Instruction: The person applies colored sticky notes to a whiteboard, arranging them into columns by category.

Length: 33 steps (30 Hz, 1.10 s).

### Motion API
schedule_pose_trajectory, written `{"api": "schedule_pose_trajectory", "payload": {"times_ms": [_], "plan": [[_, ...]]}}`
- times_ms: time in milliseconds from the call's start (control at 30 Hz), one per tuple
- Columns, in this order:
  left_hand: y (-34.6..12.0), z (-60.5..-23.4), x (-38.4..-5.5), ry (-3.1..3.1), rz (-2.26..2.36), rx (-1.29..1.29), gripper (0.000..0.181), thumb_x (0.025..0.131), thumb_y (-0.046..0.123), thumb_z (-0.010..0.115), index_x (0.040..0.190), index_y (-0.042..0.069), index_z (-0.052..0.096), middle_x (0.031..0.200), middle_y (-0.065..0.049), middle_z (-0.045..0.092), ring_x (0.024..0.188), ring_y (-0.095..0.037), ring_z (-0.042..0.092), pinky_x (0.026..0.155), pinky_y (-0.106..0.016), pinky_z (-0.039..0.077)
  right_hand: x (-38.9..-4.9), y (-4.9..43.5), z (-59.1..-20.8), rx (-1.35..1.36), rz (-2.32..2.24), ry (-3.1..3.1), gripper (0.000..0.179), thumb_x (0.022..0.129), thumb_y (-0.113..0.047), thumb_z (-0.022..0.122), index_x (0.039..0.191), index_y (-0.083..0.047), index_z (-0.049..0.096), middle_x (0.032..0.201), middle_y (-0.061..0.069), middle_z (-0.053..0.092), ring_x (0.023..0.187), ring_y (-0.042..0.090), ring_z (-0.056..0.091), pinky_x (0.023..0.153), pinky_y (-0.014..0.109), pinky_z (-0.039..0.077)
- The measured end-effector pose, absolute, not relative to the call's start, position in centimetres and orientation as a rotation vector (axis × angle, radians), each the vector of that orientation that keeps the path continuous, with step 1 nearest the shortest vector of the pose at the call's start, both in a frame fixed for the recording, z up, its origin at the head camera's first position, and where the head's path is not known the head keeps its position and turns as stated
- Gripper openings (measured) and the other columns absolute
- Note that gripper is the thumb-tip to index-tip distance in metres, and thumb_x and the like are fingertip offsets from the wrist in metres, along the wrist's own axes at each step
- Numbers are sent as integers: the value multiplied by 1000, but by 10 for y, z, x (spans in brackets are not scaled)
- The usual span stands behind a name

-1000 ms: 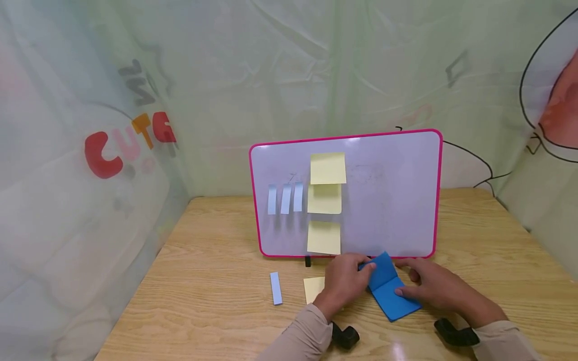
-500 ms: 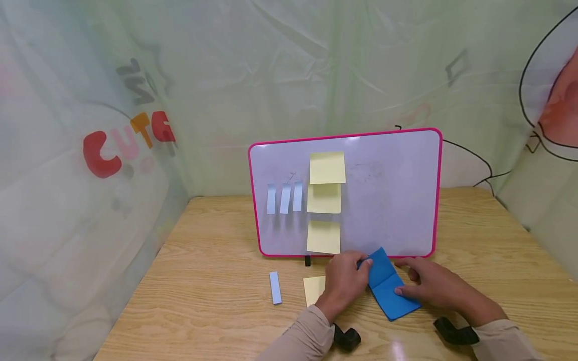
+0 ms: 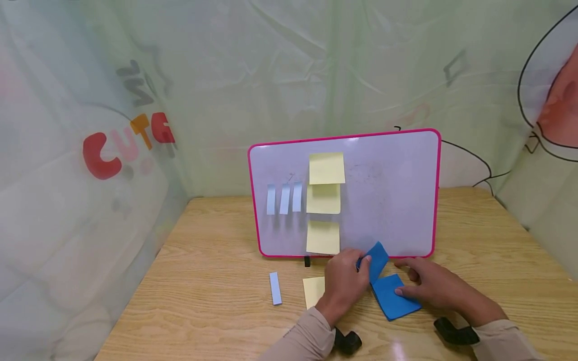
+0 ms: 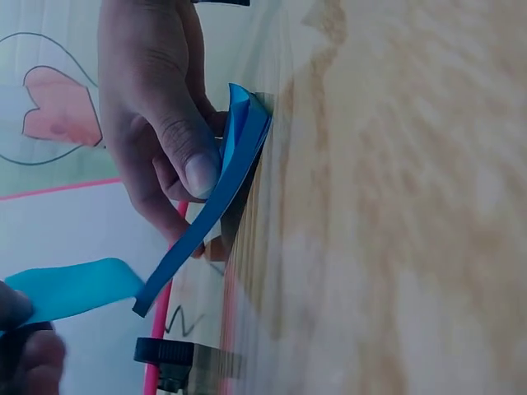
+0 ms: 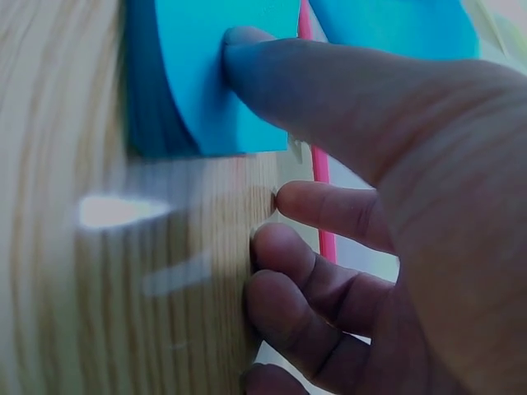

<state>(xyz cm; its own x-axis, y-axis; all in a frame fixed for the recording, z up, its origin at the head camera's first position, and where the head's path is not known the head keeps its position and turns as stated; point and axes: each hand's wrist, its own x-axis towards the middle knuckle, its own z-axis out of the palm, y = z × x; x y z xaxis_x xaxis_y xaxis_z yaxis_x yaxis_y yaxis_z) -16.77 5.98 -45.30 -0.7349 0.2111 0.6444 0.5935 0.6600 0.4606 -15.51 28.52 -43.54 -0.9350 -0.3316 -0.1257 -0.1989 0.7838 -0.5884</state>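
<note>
My left hand point(image 3: 344, 281) pinches a blue sticky note point(image 3: 378, 259) between thumb and fingers, just in front of the whiteboard's lower edge. The note angles up from the far edge of a blue sticky note pad point(image 3: 394, 302) on the table; the left wrist view shows its lower end point(image 4: 123, 280) meeting the pad's end. On top of that pad point(image 5: 222, 90) presses the thumb of my right hand point(image 3: 440, 287). Its other fingers point(image 5: 288, 309) lie loosely bent beside the pad, at the tabletop. Part of the left fingertips is hidden behind the note.
A pink-framed whiteboard point(image 3: 388, 200) stands behind the hands, bearing three yellow sticky notes point(image 3: 327, 168) and three narrow light-blue strips point(image 3: 284, 199). On the wooden table point(image 3: 203, 281) lie another light-blue strip point(image 3: 275, 289) and a yellow sticky pad point(image 3: 313, 291) partly covered by the left hand.
The left hand has pulled the blue note up and away from the pad, so a gap now opens between them at the right side. The right hand stays in place.
</note>
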Motion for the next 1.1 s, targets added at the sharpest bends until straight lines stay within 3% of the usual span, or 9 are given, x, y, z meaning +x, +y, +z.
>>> {"api": "schedule_pose_trajectory", "payload": {"times_ms": [467, 667, 800, 1100], "plan": [[57, -447, -171, -2147, -850, -712, 9, 93, 20, 73, 96, 12, 76, 83, 5, 63, 69, -1, 58, 62, -5, 41, -155, 292, -436, -547, -987, 2669, 69, 85, -31, 81, 134, 8, 54, 83, 2, 48, 73, 13, 44, 59, 28, 37], [56, -436, -171, -2115, -910, -769, 10, 91, 15, 75, 99, 11, 77, 86, 2, 62, 74, -5, 65, 71, -7, 46, -156, 294, -439, -581, -1042, 2624, 67, 87, -32, 79, 135, 8, 54, 85, 3, 47, 76, 13, 44, 60, 29, 37], [55, -425, -174, -2069, -788, -799, 12, 90, 17, 76, 101, 14, 80, 88, 2, 63, 71, -4, 65, 67, -7, 45, -156, 294, -440, -595, -1065, 2629, 65, 89, -33, 77, 134, 8, 55, 85, 2, 47, 74, 12, 44, 60, 28, 37], [60, -390, -192, -1925, -515, -830, 17, 92, 20, 70, 105, 18, 80, 96, 3, 65, 89, -5, 64, 69, -10, 48, -155, 299, -438, -600, -1110, 2593, 58, 94, -30, 71, 135, 8, 53, 82, 1, 49, 69, 10, 46, 57, 28, 38]]}}
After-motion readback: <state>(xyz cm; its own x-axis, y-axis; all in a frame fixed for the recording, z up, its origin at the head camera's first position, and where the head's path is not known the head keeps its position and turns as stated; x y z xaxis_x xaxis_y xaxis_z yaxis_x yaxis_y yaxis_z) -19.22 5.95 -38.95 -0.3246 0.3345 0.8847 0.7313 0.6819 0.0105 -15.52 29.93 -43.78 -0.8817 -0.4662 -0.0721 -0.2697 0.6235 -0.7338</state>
